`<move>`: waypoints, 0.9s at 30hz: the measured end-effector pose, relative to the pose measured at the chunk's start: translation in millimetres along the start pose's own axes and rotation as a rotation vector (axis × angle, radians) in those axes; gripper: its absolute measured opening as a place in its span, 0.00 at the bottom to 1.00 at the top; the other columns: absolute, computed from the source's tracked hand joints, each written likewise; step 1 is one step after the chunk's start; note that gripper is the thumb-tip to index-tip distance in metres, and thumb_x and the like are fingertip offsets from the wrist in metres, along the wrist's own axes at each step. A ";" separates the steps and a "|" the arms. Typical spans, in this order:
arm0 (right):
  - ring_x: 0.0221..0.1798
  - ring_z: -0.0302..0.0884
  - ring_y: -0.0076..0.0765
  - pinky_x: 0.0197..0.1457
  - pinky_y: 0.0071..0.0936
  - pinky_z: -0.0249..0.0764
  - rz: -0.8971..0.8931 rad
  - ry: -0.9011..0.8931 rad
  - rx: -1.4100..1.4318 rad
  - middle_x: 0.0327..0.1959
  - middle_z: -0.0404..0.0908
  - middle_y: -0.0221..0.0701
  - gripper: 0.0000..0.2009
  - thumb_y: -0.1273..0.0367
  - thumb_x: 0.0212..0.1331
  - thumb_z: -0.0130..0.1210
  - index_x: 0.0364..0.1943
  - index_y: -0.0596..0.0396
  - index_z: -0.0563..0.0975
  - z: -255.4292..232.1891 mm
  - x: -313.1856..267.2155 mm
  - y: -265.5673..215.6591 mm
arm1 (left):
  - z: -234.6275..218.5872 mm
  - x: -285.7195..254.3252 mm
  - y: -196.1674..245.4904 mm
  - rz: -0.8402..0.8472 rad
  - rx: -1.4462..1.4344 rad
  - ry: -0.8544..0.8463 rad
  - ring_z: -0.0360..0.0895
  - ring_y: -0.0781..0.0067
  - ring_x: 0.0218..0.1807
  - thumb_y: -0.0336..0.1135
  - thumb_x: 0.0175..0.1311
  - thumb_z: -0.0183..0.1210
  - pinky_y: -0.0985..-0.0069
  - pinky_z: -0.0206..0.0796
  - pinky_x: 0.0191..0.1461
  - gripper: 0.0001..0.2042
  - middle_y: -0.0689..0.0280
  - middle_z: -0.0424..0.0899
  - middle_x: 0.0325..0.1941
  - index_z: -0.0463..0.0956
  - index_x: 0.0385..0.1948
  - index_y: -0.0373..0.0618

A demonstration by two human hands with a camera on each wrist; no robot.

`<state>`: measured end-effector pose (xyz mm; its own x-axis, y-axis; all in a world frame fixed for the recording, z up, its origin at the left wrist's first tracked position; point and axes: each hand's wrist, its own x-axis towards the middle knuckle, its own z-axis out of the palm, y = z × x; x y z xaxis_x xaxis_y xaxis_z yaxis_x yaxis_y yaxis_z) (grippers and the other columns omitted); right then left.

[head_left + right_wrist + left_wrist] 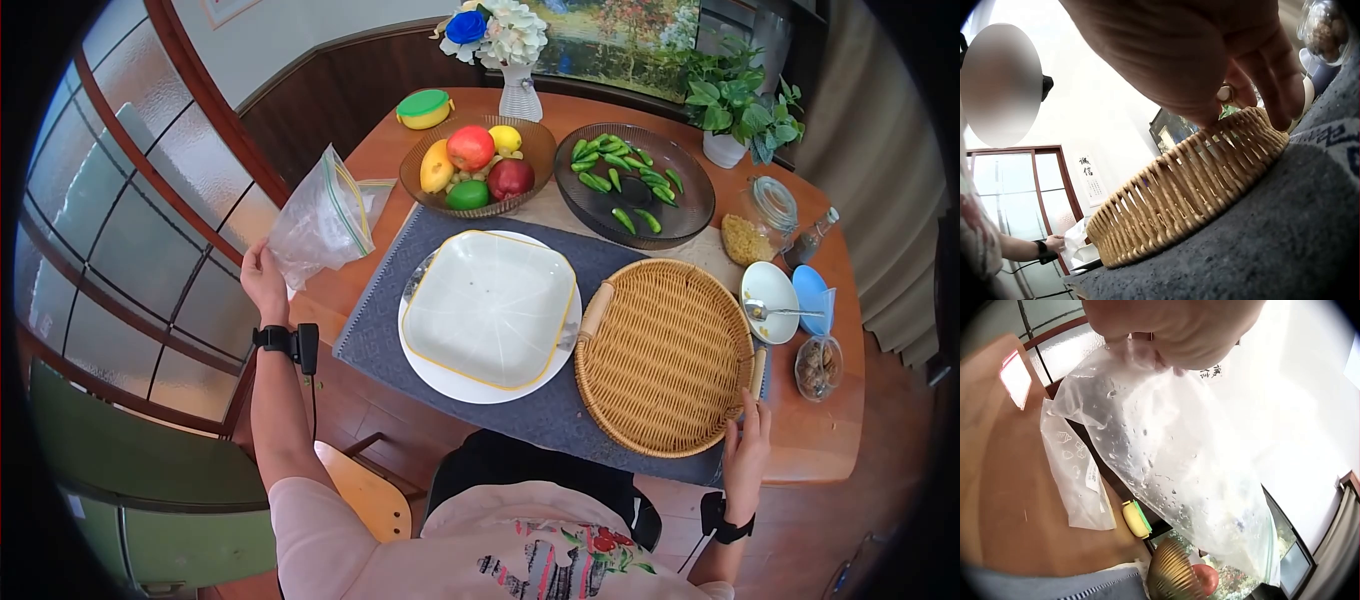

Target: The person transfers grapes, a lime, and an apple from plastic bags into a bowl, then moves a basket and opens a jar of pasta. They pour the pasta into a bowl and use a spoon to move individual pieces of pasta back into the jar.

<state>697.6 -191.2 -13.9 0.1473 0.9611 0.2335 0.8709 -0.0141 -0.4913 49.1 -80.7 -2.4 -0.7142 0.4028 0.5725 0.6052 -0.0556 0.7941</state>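
Note:
My left hand pinches a clear zip bag by its bottom end and holds it up at the table's left side. In the left wrist view, water drops dot the bag's plastic. At the right, my right hand grips the handle side of a round wicker basket, which rests on the grey mat. The right wrist view has the fingers over the rim of the basket. Left of it, a white square dish with a yellow edge sits on a white round plate.
Behind the mat stand a fruit bowl and a dark bowl of green chilies. Another plastic bag lies on the table. A pasta jar, a white bowl with a spoon and a blue bowl line the right side.

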 end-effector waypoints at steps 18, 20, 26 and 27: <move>0.49 0.68 0.54 0.47 0.37 0.68 -0.067 0.037 -0.009 0.50 0.65 0.47 0.23 0.80 0.51 0.49 0.54 0.55 0.66 1.4 0.4 0.3 | 14.1 -26.0 19.5 0.295 0.461 -0.364 0.69 0.56 0.55 0.33 0.59 0.51 0.69 0.60 0.57 0.18 0.53 0.73 0.51 0.68 0.51 0.41; 0.49 0.68 0.54 0.47 0.37 0.68 -0.050 0.029 -0.002 0.50 0.65 0.47 0.23 0.80 0.51 0.49 0.54 0.55 0.66 0.9 0.3 0.1 | 19.4 -29.8 23.5 0.412 0.412 -0.421 0.67 0.54 0.57 0.34 0.57 0.53 0.69 0.58 0.58 0.19 0.53 0.72 0.53 0.68 0.52 0.42; 0.48 0.69 0.54 0.46 0.37 0.69 -0.077 0.048 -0.015 0.50 0.66 0.47 0.22 0.80 0.51 0.50 0.54 0.55 0.66 1.3 0.3 -0.1 | 37.9 -59.9 42.2 0.634 0.672 -0.751 0.58 0.47 0.62 0.44 0.45 0.63 0.48 0.42 0.63 0.33 0.54 0.68 0.56 0.63 0.57 0.46; 0.48 0.69 0.54 0.46 0.37 0.69 -0.081 0.051 -0.017 0.50 0.66 0.47 0.22 0.80 0.51 0.50 0.54 0.55 0.66 1.4 0.3 -0.3 | 42.3 -63.7 39.0 0.510 0.686 -0.816 0.58 0.48 0.62 0.45 0.44 0.63 0.45 0.39 0.63 0.36 0.54 0.68 0.57 0.61 0.58 0.48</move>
<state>696.7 -190.5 -14.8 0.0991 0.9440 0.3148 0.8886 0.0584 -0.4550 133.1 -69.8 -16.6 -0.0497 0.9544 0.2944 0.9953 0.0230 0.0936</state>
